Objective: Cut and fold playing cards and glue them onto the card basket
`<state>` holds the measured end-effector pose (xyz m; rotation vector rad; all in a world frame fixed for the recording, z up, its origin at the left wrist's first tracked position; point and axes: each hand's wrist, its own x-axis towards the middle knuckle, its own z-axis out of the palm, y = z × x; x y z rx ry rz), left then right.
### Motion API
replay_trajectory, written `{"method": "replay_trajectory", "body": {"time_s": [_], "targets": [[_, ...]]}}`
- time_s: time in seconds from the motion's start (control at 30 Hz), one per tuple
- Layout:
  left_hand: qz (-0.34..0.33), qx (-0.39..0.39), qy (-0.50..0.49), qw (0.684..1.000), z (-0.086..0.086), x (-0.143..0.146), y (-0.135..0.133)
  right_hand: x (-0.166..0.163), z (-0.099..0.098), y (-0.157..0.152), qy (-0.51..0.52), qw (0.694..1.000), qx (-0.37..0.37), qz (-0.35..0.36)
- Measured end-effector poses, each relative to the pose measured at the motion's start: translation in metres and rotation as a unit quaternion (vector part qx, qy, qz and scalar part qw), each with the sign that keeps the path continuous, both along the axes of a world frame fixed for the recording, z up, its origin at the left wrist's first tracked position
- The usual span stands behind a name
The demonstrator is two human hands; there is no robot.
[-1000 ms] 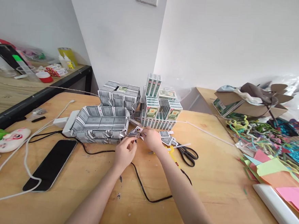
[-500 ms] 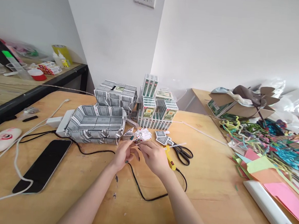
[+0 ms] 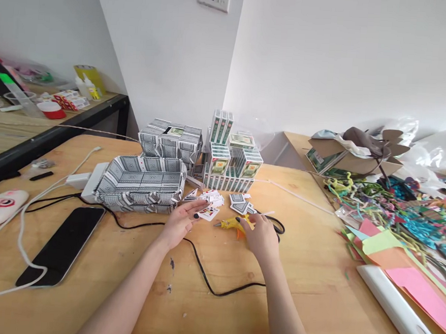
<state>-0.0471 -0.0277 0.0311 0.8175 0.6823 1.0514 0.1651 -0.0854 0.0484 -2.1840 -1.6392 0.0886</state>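
Note:
My left hand (image 3: 179, 225) is pinched at the near edge of a pile of loose playing cards (image 3: 212, 197), its index finger stretched forward. A face card (image 3: 208, 214) extends from its fingertips; the grip itself is partly hidden. My right hand (image 3: 262, 237) is closed around the rear of a yellow hot glue gun (image 3: 230, 222) with an orange trigger, its nozzle pointing left. Patterned card pieces (image 3: 239, 203) lie just behind the glue gun. Black scissors (image 3: 278, 227) are mostly covered by my right hand.
Left of the cards stands an open tray made of folded cards (image 3: 141, 181), with a similar block (image 3: 171, 140) behind it. Stacked card boxes (image 3: 231, 162) stand at the back. A phone (image 3: 60, 247) and a black cord (image 3: 214, 291) lie nearby; craft paper (image 3: 403, 261) is at right.
My hands have come apart. The right moved right and took hold of the glue gun, which has turned so its nozzle points left. The left stays by the cards, slightly left.

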Motion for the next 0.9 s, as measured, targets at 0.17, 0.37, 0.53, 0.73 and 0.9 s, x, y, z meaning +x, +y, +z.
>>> {"method": "replay_trajectory", "body": {"time_s": [0.17,0.37,0.53,0.73,0.9], "targets": [[-0.008,-0.002,0.009,1.000,0.004,-0.001,0.000,-0.004,-0.024,-0.003,-0.069,0.992,-0.080,-0.063],[0.001,0.002,-0.007,1.000,0.000,-0.003,0.000,-0.007,-0.033,0.001,0.008,0.996,-0.049,-0.080],[0.035,-0.001,-0.005,0.999,-0.003,0.000,0.002,0.003,-0.028,0.002,0.128,0.985,0.009,-0.117],[0.060,0.049,0.146,0.986,-0.010,0.007,0.001,0.004,-0.007,0.007,0.227,0.958,0.081,-0.156],[0.112,0.209,0.393,0.889,-0.016,0.004,-0.006,-0.011,0.001,0.011,0.229,0.964,0.099,-0.092]]}}
